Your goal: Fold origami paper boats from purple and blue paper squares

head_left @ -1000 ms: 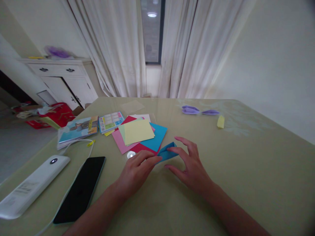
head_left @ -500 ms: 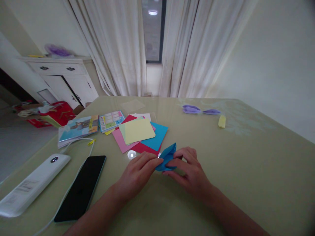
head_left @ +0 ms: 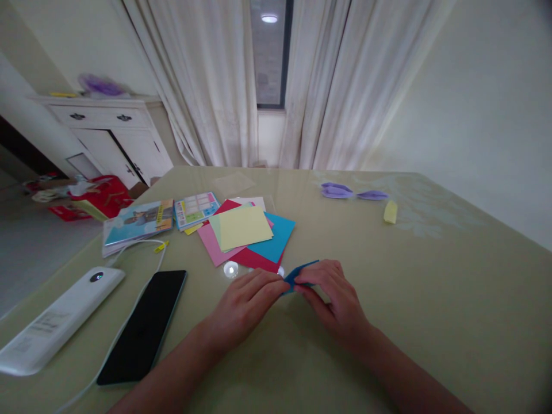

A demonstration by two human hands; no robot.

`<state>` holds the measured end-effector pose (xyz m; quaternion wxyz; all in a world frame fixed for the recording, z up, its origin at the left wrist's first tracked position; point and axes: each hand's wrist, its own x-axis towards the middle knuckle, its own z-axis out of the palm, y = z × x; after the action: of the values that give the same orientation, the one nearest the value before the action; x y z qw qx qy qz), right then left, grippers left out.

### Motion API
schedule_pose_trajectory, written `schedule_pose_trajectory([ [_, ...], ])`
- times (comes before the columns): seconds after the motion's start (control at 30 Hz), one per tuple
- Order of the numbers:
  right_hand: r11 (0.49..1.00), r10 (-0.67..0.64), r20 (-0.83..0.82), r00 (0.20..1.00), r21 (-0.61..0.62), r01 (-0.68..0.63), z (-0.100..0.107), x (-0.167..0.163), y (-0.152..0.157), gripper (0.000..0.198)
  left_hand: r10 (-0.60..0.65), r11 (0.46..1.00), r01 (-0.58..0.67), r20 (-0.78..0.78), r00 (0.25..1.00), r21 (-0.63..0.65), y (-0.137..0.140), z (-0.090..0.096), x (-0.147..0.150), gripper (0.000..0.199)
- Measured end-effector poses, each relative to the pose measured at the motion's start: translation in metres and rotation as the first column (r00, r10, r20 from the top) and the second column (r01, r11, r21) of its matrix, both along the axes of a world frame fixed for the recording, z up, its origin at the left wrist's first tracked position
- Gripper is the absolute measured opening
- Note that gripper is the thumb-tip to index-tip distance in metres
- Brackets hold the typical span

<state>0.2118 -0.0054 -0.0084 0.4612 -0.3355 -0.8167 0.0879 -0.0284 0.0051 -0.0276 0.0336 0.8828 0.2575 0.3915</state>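
Note:
Between my two hands is a small piece of folded blue paper (head_left: 292, 278), tilted up toward the right. My left hand (head_left: 250, 299) pinches its left end, fingers closed. On the other end my right hand (head_left: 334, 296) is closed, with thumb and fingers pressing the paper and covering part of it. Just beyond my hands lies a fanned stack of coloured paper sheets (head_left: 245, 227), pale yellow on top with pink, red and blue beneath. Folded purple paper pieces (head_left: 337, 191) and a small yellow folded piece (head_left: 390, 213) rest at the far right.
A black phone (head_left: 144, 328) and a white power bank (head_left: 60, 319) with a white cable lie on the left of the table (head_left: 452, 299). Booklets (head_left: 140, 221) sit behind them. Curtains (head_left: 215, 80) and a cabinet (head_left: 107, 132) stand past the table.
The blue paper was opened out with its pocket showing; now it is pressed flatter and narrower. My right hand has closed over its right side. My left hand has barely moved.

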Motion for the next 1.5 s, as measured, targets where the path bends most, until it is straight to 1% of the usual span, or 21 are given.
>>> schedule_pose_trajectory([
  [0.07, 0.999, -0.039, 0.01, 0.999, 0.034, 0.038, 0.0011, -0.0004, -0.0015, 0.015, -0.002, 1.0, 0.002, 0.026, 1.0, -0.008, -0.001, 0.0, 0.0014, 0.024],
  [0.2, 0.987, -0.112, 0.017, 0.994, 0.119, 0.11, 0.0023, -0.0002, -0.0042, 0.02, 0.036, 0.999, -0.037, 0.091, 0.995, 0.006, -0.0024, 0.0014, 0.0047, 0.022],
  [0.27, 0.984, -0.1, 0.025, 0.995, 0.149, 0.095, 0.0018, -0.0002, -0.0043, 0.023, 0.056, 0.998, -0.058, 0.115, 0.992, 0.014, -0.0028, 0.002, 0.0057, 0.022],
  [0.4, 0.984, -0.014, 0.063, 0.998, 0.176, 0.003, 0.0, -0.0006, -0.0029, 0.018, 0.065, 0.997, -0.07, 0.13, 0.989, 0.033, -0.0036, 0.002, 0.0057, 0.025],
  [0.57, 0.986, 0.04, 0.105, 0.994, 0.158, -0.056, -0.0005, -0.0018, -0.0033, 0.019, 0.021, 0.999, -0.026, 0.088, 0.996, 0.047, -0.0042, 0.0001, 0.0037, 0.032],
  [0.7, 0.988, 0.06, 0.086, 0.994, 0.139, -0.071, -0.001, -0.0026, -0.0037, 0.02, 0.001, 0.996, -0.004, 0.027, 1.0, 0.086, -0.0057, -0.0007, 0.0012, 0.035],
  [0.8, 0.988, 0.071, 0.068, 0.995, 0.135, -0.079, -0.0022, -0.0032, -0.0028, 0.021, -0.001, 0.993, 0.004, -0.019, 1.0, 0.119, -0.0079, 0.0024, -0.0003, 0.033],
  [0.97, 0.99, 0.081, 0.048, 0.996, 0.115, -0.086, -0.0035, -0.0044, -0.0022, 0.023, 0.003, 0.988, 0.002, -0.03, 1.0, 0.156, -0.0088, 0.0086, 0.0007, 0.031],
  [1.1, 0.989, 0.092, 0.001, 0.996, 0.119, -0.091, -0.002, -0.0055, -0.0024, 0.021, 0.006, 0.994, -0.004, -0.021, 1.0, 0.108, -0.0072, 0.0042, 0.0013, 0.031],
  [1.23, 0.986, 0.105, -0.009, 0.994, 0.129, -0.103, 0.0, -0.005, -0.0021, 0.022, -0.017, 0.998, 0.017, 0.007, 1.0, 0.064, -0.0067, -0.0011, 0.0002, 0.038],
  [1.4, 0.984, 0.127, 0.011, 0.992, 0.127, -0.128, 0.0004, -0.0037, -0.0019, 0.021, -0.05, 0.998, 0.048, 0.039, 0.998, 0.042, -0.0069, 0.0006, 0.0001, 0.039],
  [1.5, 0.983, 0.13, 0.014, 0.991, 0.132, -0.131, 0.0007, -0.0035, -0.0027, 0.02, -0.061, 0.998, 0.059, 0.061, 0.996, 0.032, -0.0068, -0.0004, 0.0003, 0.045],
])
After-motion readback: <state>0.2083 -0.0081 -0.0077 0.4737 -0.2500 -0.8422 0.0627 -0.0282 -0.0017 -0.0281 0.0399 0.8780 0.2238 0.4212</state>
